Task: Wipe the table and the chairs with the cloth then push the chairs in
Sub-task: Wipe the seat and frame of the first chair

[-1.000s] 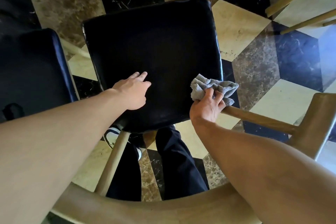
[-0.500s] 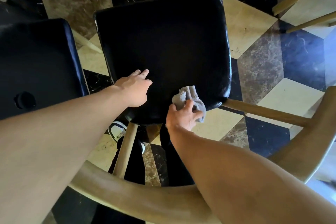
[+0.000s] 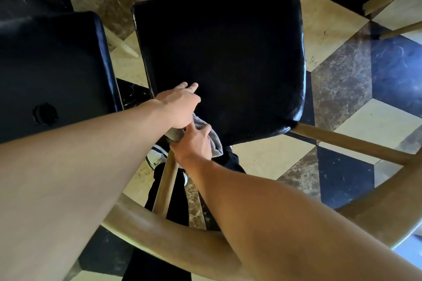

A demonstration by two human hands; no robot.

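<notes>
Right hand grips bunched cloth at seat corner; long axis unclear.

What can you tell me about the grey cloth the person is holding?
The cloth is a small grey rag, soft and towel-like by its look, bunched up rather than spread flat. It sits at the near edge of the black chair seat, close to the near left corner, with part of it hanging over the edge. The right hand grips it, fingers over the top. The left hand rests on the seat and covers the cloth's upper part, so its full size cannot be seen.
</notes>
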